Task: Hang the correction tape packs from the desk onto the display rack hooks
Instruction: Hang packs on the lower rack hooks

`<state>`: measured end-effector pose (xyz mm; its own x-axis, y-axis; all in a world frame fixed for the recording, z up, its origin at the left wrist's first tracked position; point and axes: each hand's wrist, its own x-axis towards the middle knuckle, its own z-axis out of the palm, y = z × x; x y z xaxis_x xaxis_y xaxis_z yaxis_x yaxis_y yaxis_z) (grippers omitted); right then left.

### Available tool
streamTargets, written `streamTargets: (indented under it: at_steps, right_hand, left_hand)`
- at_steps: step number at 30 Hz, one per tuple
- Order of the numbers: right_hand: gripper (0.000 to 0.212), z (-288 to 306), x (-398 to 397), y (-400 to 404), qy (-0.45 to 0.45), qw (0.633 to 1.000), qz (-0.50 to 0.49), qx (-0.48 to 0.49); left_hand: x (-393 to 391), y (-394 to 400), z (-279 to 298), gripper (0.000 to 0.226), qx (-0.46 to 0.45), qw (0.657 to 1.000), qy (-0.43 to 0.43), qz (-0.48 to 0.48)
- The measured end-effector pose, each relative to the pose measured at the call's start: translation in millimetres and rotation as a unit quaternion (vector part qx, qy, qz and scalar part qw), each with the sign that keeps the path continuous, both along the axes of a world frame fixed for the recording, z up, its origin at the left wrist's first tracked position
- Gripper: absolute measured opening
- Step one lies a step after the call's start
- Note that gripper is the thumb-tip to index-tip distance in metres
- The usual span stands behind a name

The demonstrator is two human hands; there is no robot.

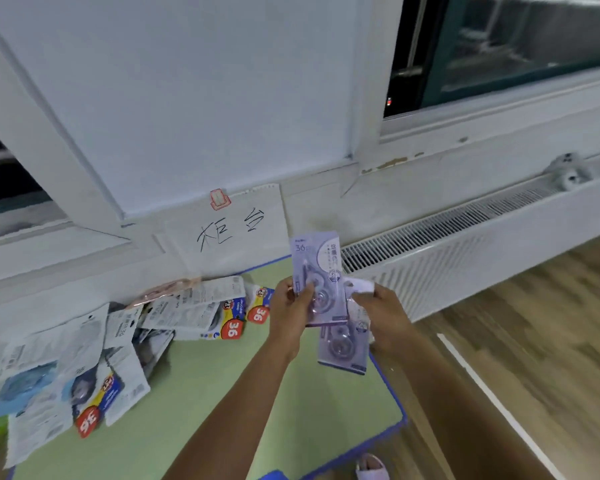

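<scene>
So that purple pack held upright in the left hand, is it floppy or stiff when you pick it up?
Probably fairly stiff: the purple pack stands upright above the left hand, which pinches only its lower part. Likely light, since a thumb-and-finger pinch holds it. Its clear plastic blister may be a little slippery.

The right hand [383, 315] covers the top of the lower purple pack [343, 348] — its hang hole cannot be seen. Motion blur smears the pile of packs [84, 358] at near left, print unreadable — a pink slipper [373, 467] is cut by the bottom edge.
</scene>
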<state>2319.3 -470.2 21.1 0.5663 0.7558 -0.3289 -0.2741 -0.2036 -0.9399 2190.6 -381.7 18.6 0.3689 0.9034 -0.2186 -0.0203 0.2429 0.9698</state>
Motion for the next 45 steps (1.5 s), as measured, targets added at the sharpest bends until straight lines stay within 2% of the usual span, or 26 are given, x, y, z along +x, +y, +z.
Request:
streamTargets:
  at_steps: [2, 4, 7, 9, 11, 15, 18, 22, 27, 30, 34, 37, 41, 45]
  right_hand:
    - [0.019, 2, 4, -34, -0.025, 0.996, -0.083, -0.037]
    - [0.012, 8, 11, -69, -0.045, 0.986, -0.151, -0.046]
    - [0.026, 15, 27, -126, -0.064, 0.967, -0.243, -0.043]
    - [0.021, 21, 34, -167, -0.074, 0.958, -0.275, -0.029]
    - [0.02, 24, 38, -211, -0.066, 0.952, -0.299, -0.003]
    - [0.035, 28, 40, -304, -0.052, 0.922, -0.383, 0.007]
    - [0.035, 29, 35, -382, -0.032, 0.891, -0.452, 0.014]
    - [0.04, 25, 25, -496, -0.02, 0.853, -0.521, 0.01]
    - [0.026, 33, 6, -634, -0.029, 0.798, -0.602, 0.0]
    - [0.022, 38, -7, -703, -0.028, 0.771, -0.636, 0.002]
    - [0.025, 44, -18, -781, -0.042, 0.72, -0.692, 0.01]
    - [0.023, 49, -20, -827, -0.053, 0.688, -0.723, 0.015]
    - [0.016, 49, -10, -883, -0.047, 0.642, -0.765, -0.008]
    - [0.015, 47, 15, -941, -0.055, 0.607, -0.792, -0.025]
  left_hand:
    - [4, -19, 2, 0.009, 0.006, 0.999, 0.002, -0.037]
    - [13, -41, 8, 0.02, 0.004, 0.997, -0.001, -0.078]
    - [35, -77, 18, 0.017, -0.011, 0.989, 0.006, -0.149]
    - [53, -104, 22, 0.014, -0.007, 0.98, 0.019, -0.2]
    - [72, -136, 22, 0.01, 0.014, 0.968, 0.036, -0.249]
    - [106, -218, 24, 0.014, 0.079, 0.932, 0.071, -0.348]
    - [127, -291, 25, 0.013, 0.101, 0.905, 0.066, -0.409]
    - [139, -402, 21, 0.009, 0.081, 0.866, 0.051, -0.492]
    - [153, -539, 13, 0.013, 0.085, 0.81, 0.065, -0.577]
    - [161, -614, 15, 0.014, 0.071, 0.782, 0.042, -0.618]
    - [173, -701, 19, 0.016, 0.067, 0.744, 0.043, -0.663]
    - [186, -756, 22, 0.008, 0.089, 0.725, 0.041, -0.682]
    - [209, -822, 26, 0.027, 0.116, 0.703, 0.038, -0.7]
    - [241, -887, 27, 0.015, 0.11, 0.674, 0.015, -0.731]
